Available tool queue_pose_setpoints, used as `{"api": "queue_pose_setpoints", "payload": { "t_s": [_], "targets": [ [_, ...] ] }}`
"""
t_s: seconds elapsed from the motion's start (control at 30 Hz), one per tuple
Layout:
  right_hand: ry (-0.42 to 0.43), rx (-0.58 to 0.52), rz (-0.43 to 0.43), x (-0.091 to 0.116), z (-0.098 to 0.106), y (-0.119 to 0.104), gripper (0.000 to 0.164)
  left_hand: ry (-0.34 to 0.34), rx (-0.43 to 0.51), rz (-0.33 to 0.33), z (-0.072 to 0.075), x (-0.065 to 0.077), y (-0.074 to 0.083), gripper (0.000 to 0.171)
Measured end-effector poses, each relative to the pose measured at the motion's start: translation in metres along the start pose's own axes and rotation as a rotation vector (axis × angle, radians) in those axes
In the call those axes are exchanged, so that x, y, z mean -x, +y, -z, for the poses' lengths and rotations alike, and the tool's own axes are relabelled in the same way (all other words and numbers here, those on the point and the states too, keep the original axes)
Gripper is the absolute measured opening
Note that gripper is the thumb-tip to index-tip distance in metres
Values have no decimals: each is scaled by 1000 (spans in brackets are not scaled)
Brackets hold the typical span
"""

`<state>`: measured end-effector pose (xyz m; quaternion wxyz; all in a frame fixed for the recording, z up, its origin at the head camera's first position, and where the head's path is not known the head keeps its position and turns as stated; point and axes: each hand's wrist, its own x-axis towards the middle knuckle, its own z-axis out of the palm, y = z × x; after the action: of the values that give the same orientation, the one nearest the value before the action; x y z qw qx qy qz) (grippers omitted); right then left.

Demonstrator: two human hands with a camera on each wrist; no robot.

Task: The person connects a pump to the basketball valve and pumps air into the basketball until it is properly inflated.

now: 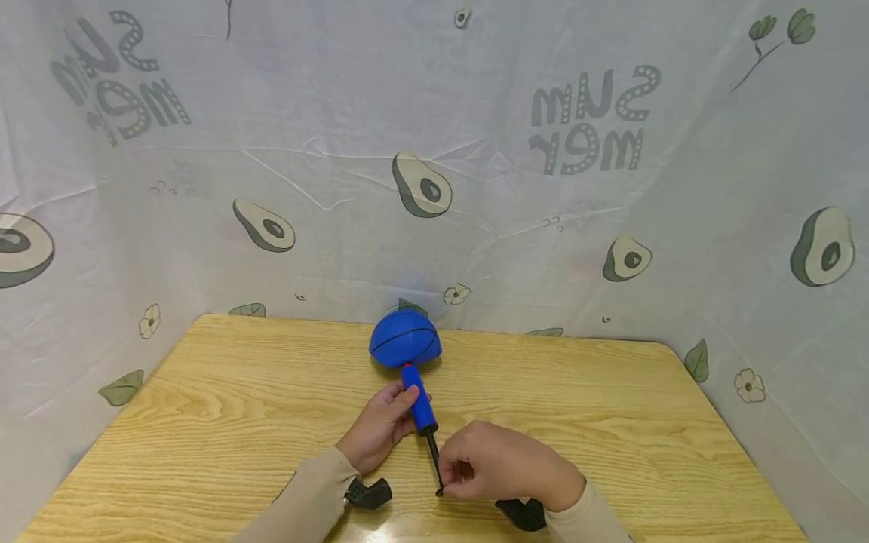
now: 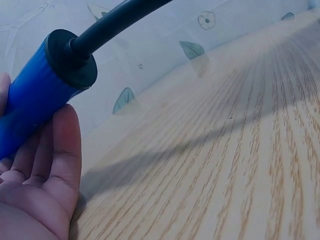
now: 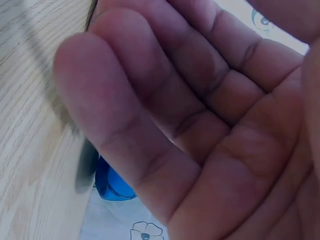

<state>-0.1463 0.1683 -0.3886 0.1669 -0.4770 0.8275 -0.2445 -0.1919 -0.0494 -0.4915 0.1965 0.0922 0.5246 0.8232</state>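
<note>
My left hand (image 1: 376, 431) holds the blue barrel (image 1: 422, 409) of a hand pump, thumb on top. At the pump's far end a red tip meets a blue basketball (image 1: 405, 339) with black lines, its lower side looking flattened. The pump's black rod (image 1: 432, 450) is drawn out towards me. In the left wrist view, fingers (image 2: 66, 145) lie along the barrel near its black cap (image 2: 70, 59). My right hand (image 1: 505, 461) pinches the handle (image 1: 440, 492) at the rod's end, mostly hidden by the fingers. The right wrist view shows those fingers (image 3: 95, 85) curled, with the ball (image 3: 119, 182) beyond them.
A wood-grain table (image 1: 577, 407) lies under the hands. Behind and on both sides hangs a pale curtain (image 1: 475, 249) printed with avocados and leaves, close to the table's back edge. Black wrist devices (image 1: 369, 494) sit at both sleeves.
</note>
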Motion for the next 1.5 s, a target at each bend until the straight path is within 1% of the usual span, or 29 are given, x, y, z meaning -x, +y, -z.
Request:
{"api": "queue_pose_setpoints", "payload": {
  "t_s": [0.1,0.17,0.37,0.47,0.67,0.8,1.07,1.27,1.5],
  "targets": [
    [5,-9,13,0,1,0,18,8,-1,6,0,1,1,63],
    [12,7,13,0,1,0,17,11,0,10,-1,1,1,64],
    [33,70,-33,-2,1,3,13,24,-20,13,-2,1,0,61],
    [72,89,-59,-2,-1,5,14,28,-36,13,-2,0,0,60],
    [189,139,-109,-3,-1,9,11,18,-50,4,-2,-1,-1,59],
    [226,151,-143,-4,-2,11,9,17,-50,9,-3,-1,-1,57],
    [233,170,-149,-6,-3,12,9,9,-52,5,-2,0,-1,62],
    [232,201,-136,-3,-1,8,9,-7,-24,5,2,0,-3,63],
    [196,196,-106,-2,-1,6,12,-6,-8,-7,3,-1,-3,65]
  ]
}}
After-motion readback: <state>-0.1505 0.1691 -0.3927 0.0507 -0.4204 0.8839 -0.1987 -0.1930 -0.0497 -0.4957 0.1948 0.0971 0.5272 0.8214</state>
